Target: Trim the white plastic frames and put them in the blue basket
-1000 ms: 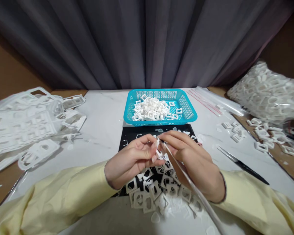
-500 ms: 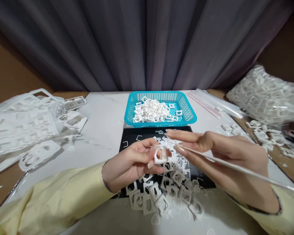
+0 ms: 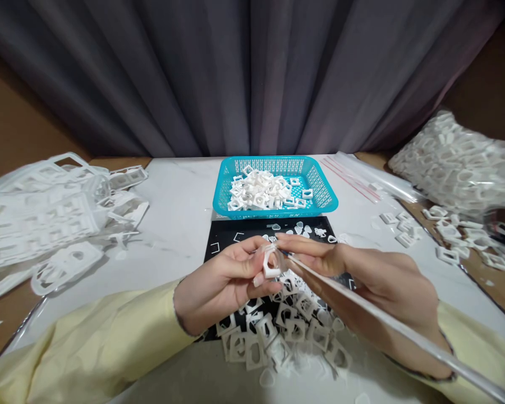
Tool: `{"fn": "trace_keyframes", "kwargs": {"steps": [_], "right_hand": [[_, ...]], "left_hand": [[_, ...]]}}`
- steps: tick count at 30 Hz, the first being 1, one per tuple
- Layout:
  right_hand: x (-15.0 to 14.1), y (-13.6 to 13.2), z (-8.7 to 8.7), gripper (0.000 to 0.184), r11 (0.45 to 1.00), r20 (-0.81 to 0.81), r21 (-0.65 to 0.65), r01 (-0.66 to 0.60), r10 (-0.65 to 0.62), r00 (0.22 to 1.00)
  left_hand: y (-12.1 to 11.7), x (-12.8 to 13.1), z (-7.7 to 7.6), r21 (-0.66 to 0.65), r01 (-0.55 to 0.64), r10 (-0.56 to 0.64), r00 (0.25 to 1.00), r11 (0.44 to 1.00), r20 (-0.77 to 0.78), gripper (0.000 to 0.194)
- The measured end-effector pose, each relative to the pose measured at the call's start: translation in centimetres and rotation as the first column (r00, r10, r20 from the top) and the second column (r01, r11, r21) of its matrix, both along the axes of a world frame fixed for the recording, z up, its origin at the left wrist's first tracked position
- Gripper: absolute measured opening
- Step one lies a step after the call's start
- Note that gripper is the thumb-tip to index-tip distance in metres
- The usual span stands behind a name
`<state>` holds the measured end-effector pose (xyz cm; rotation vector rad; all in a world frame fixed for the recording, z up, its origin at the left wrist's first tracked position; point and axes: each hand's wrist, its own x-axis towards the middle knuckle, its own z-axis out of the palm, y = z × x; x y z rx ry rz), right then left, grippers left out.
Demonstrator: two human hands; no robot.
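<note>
My left hand [image 3: 225, 280] pinches a small white square plastic frame [image 3: 271, 264] between thumb and fingers, above a black mat [image 3: 231, 233]. My right hand [image 3: 362, 280] grips a long thin white rod [image 3: 395, 328] whose tip meets the frame. Its fingers stretch toward the frame and touch it. Below both hands lies a heap of several white square frames [image 3: 273, 331]. Pale yellow sleeves cover both arms.
A turquoise basket [image 3: 320, 193] behind the mat holds several white frames. White plastic sheets with cut-outs [image 3: 46, 219] pile up on the left. A clear bag of frames [image 3: 463, 165] and loose frames [image 3: 446, 252] lie on the right. Small white heart-shaped scraps [image 3: 298, 229] dot the mat.
My right hand had swung out to the right away from the frame half a second ago; it has come back and the rod's tip is at the frame again.
</note>
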<state>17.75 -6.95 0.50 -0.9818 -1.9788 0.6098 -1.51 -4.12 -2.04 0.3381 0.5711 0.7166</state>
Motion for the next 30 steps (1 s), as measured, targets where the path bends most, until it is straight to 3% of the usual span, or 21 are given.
{"fn": "trace_keyframes", "kwargs": {"steps": [7,15,24,30], "right_hand": [[0.3,0.5,-0.1,0.018,0.993,0.083,0.087,-0.077,0.07,0.994],[-0.1,0.5,-2.7,0.023,0.962,0.09,0.254,-0.101,0.08,0.993],[-0.6,0.3,-1.3,0.018,0.997,-0.136,0.078,0.003,0.008,0.991],[-0.3,0.5,-1.7,0.021,0.99,-0.116,0.103,-0.095,0.107,0.988]], "left_hand": [[-0.1,0.0,-0.2,-0.011,-0.025,0.025,0.999,1.0,-0.02,0.017],[0.1,0.3,-0.3,-0.014,-0.029,0.028,0.996,0.999,-0.08,0.021],[-0.2,0.2,0.1,-0.018,-0.05,0.049,0.996,0.999,-0.077,0.02],[-0.3,0.2,0.4,-0.017,-0.068,0.066,0.993,0.998,-0.1,0.021]]}}
